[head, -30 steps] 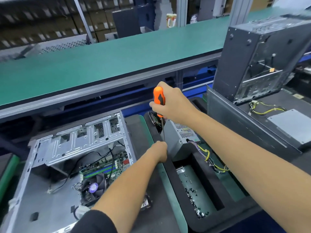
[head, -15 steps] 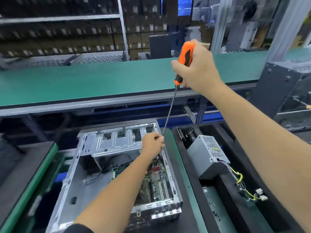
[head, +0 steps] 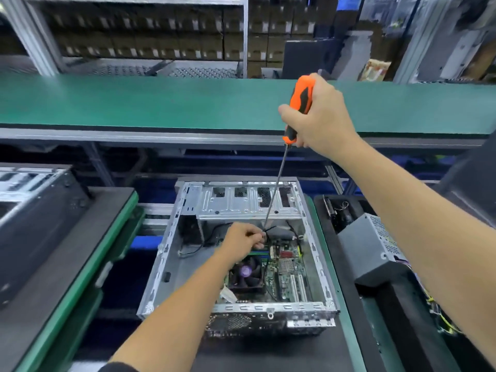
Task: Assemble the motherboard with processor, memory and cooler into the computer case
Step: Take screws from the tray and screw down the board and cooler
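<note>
An open silver computer case (head: 166,267) lies in front of me. Inside it sits the green motherboard (head: 290,272) with a black cooler fan (head: 247,273) and memory sticks (head: 259,255). My right hand (head: 319,116) grips the orange handle of a long screwdriver (head: 300,103), held high above the case. Its thin shaft slants down into the case. My left hand (head: 243,237) pinches the shaft's tip over the board's far edge; whatever small part it may hold there is hidden.
A grey power supply (head: 375,248) with loose wires rests in a black foam tray at the right. Another dark case (head: 35,218) stands at the left. A green conveyor belt (head: 161,100) runs across behind, with shelves of boxes beyond it.
Both hands moved left from the foam tray to the open case. The right hand raised the screwdriver; the left hand, staying at its tip, now reaches inside the case over the motherboard.
</note>
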A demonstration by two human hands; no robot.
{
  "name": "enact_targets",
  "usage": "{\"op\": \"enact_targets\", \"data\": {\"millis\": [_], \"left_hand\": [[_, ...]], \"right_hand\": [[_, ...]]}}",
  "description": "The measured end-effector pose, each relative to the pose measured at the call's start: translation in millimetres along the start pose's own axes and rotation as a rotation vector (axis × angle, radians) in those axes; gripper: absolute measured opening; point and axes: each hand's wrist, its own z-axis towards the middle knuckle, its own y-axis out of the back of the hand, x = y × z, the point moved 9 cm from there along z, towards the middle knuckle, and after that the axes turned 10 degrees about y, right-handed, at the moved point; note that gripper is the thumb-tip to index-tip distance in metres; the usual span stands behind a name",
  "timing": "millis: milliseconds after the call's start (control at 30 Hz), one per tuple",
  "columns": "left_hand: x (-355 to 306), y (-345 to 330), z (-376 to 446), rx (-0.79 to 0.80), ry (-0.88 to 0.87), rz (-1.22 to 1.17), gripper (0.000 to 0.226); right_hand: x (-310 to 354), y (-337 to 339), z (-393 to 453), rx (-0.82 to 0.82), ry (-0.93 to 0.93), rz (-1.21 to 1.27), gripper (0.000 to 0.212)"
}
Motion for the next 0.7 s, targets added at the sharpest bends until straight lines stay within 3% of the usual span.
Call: {"op": "enact_targets", "data": {"millis": [500,700], "left_hand": [[18,-20,7,0.022,0.02,0.22,0.01],[13,-26,7,0.01,-0.03,0.317,0.025]], "right_hand": [[-30,-24,-22,0.064,-0.123,0.019,0.023],[-34,-16,-21,0.04,-0.133,0.039,0.024]]}}
